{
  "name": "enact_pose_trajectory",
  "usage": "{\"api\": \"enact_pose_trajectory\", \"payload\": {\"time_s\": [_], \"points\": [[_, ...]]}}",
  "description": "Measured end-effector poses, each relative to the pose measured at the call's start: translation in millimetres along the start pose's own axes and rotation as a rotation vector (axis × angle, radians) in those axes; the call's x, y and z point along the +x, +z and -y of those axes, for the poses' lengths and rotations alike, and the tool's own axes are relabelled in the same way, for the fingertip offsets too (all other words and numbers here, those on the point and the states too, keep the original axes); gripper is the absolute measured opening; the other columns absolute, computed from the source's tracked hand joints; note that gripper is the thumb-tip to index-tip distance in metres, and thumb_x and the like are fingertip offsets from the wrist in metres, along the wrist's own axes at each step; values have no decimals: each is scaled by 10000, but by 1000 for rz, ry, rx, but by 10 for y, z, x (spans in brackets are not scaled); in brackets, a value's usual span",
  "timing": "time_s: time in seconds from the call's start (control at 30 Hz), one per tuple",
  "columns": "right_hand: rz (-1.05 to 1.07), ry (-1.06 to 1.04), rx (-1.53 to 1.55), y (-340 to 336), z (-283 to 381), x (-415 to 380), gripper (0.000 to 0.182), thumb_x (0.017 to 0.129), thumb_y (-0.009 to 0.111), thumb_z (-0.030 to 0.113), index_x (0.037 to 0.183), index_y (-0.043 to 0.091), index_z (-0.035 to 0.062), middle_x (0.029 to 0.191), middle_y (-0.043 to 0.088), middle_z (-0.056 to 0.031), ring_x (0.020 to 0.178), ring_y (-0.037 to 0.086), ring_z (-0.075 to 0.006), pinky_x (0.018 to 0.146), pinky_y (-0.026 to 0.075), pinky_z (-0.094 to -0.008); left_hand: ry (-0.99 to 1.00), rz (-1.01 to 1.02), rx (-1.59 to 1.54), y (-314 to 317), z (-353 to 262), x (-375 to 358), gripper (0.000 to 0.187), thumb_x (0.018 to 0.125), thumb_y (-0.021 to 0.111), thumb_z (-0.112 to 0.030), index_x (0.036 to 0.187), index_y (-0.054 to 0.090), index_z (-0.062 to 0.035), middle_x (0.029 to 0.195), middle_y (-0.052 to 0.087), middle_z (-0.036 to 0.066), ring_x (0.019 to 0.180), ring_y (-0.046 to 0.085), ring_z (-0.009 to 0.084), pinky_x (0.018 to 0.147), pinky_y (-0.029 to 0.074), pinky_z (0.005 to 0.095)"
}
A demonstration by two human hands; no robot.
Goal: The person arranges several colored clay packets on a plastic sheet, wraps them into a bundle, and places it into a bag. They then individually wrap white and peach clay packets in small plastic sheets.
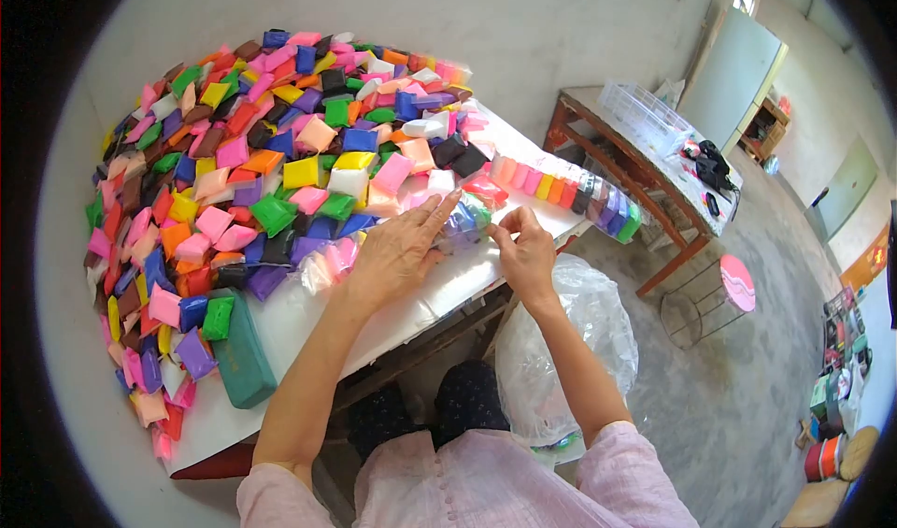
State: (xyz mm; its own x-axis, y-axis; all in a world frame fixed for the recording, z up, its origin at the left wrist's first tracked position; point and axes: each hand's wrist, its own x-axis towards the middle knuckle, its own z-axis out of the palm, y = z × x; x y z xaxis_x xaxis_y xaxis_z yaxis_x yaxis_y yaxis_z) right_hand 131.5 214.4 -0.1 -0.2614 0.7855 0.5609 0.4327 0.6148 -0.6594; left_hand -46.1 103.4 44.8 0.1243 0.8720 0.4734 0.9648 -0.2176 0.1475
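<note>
My left hand (397,252) lies flat with its fingers stretched out, over one end of a clear plastic bag (462,221) with coloured packets inside. At the bag's other end, my right hand (526,259) is closed in a pinch on the clear plastic. Left of my left hand sits another clear wrapping with peach and pink packets (322,266). A large heap of small coloured packets (271,173) covers the left and back of the white table. Just beyond my right hand, a long row of packets (561,192) in clear wrapping reaches over the table's right end.
A green block (245,355) lies at the front left of the table (374,327). Below its right end stands a large translucent plastic bag (565,360). Farther right are a wooden table (645,168) with a clear plastic basket (645,117) and a pink-topped stool (736,283).
</note>
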Motion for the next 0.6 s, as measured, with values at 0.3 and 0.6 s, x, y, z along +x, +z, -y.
{"api": "enact_pose_trajectory", "payload": {"time_s": [0.3, 0.6], "points": [[30, -223, -401, -20, -198, 148, 449, 760, 776, 376, 1014, 580, 62, 929, 635, -120, 880, 644, -304, 687, 514, -400, -10, -14, 15, 17, 12, 5, 865, 749, 735, -133, 1498, 303, -114, 1352, 542, 180, 1038, 644, 326, 865, 538, 403], [252, -632, -134, -209, 9, 404, 936, 651, 805, 53, 1476, 398, 224, 1297, 590, -87, 1067, 586, -308, 951, 485, -411, -64, -16, 8, 102, 69, -15, 918, 731, 685, -147, 1521, 225, -75, 1441, 463, 194, 1052, 628, 381, 839, 542, 461]]}}
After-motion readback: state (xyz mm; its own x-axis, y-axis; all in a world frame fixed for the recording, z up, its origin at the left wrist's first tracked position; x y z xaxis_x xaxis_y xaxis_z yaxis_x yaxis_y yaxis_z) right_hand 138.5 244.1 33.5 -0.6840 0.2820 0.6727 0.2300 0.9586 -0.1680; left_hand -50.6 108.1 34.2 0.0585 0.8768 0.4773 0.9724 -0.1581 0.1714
